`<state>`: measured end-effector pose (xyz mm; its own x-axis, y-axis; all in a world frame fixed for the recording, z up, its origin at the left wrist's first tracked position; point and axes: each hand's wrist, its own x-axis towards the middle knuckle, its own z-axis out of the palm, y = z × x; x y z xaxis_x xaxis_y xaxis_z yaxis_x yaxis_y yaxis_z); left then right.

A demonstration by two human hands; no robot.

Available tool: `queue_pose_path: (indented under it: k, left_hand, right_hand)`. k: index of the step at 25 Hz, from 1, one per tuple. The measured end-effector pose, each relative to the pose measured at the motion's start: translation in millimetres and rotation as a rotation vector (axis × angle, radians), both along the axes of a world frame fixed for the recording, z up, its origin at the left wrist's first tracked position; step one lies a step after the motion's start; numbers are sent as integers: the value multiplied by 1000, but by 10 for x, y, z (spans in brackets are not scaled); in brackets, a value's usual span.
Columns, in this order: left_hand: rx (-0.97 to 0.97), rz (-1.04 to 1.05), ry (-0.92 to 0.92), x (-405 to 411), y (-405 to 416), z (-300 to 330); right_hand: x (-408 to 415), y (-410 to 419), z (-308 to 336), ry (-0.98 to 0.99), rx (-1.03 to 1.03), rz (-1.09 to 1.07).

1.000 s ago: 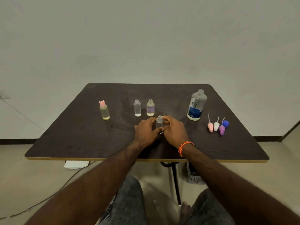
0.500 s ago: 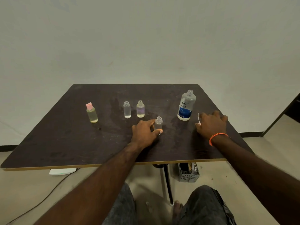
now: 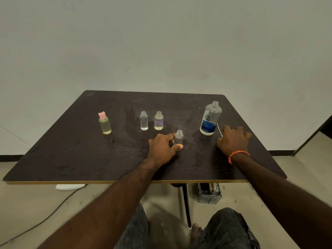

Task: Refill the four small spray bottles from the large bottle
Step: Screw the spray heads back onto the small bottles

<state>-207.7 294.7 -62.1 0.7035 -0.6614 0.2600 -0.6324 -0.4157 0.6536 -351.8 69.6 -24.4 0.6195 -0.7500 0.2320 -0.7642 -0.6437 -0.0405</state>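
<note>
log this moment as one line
left hand holds open small bottle | right hand over pump caps | large bottle uncapped, upright

The table (image 3: 71, 159) was a dark brown, mottled board with a pale yellowish edge. By the left hand's fingers (image 3: 168, 137) stood a clear, colourless small bottle (image 3: 179, 138). Beyond those fingers stood another clear bottle (image 3: 144, 121), a faintly lilac-tinted bottle (image 3: 158, 121), and a yellowish bottle (image 3: 105, 125) with a pink cap (image 3: 102, 115). Beside the right hand's fingers (image 3: 233, 130) was the large bottle (image 3: 210, 118), clear with a blue-and-white label. An orange wristband (image 3: 237, 155) circled that wrist.
</note>
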Motion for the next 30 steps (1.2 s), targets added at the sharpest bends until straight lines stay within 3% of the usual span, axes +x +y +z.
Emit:
queue_pose_path:
  k: [5,8,10,13,17,30]
  left_hand:
    - [-7,7,-4,9,-10,-28]
    - [-6,4,-3,7,-13,-36]
    - [-9,2,2,-1,-8,-19]
    - [-4,2,15,1,-6,-5]
    - [35,4,16,10,-5,-39]
    - [32,-22,-28,27,-22,-81]
  right_hand:
    - [-54,71,333,-338,115,-83]
    - [-173,217,680,-642,201,2]
    - [-221,391,903,-730,227,137]
    - [-147,682,1090,-605,362,330]
    - [117,893,1119,-380,428,402]
    - [672,988,877,-221,491,383]
